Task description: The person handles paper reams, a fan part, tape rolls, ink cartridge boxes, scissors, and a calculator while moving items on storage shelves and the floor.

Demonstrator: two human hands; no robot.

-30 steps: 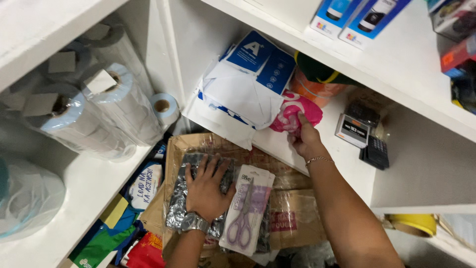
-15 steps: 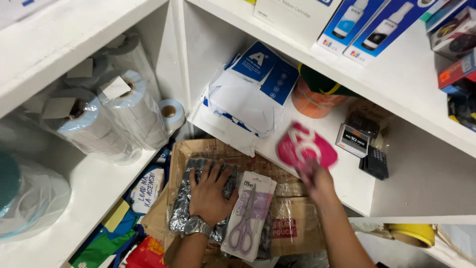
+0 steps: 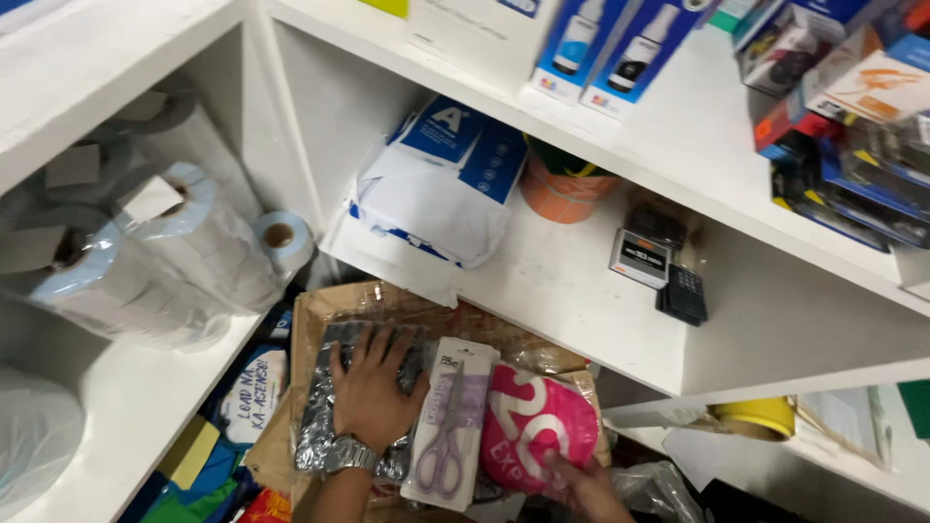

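Note:
My left hand (image 3: 373, 385), with a metal watch on the wrist, lies flat with spread fingers on a shiny silver plastic packet (image 3: 325, 426) in an open cardboard box (image 3: 310, 320). Beside it rests a carded pair of purple scissors (image 3: 449, 426). My right hand (image 3: 579, 484) grips the lower edge of a pink pouch (image 3: 533, 421) with white lettering, held over the box just right of the scissors. Only the fingers of that hand show at the bottom edge.
White shelves surround the box. Wrapped paper rolls (image 3: 165, 252) sit at left, a torn ream of paper (image 3: 436, 189) and an orange tub (image 3: 562, 192) on the middle shelf, a small calculator (image 3: 683, 292) beside a small box (image 3: 641, 257). Blue ink boxes (image 3: 620, 48) stand above.
My right hand has brought the pink pouch down from the middle shelf to the cardboard box, beside the scissors. My left hand has stayed pressed on the silver packet.

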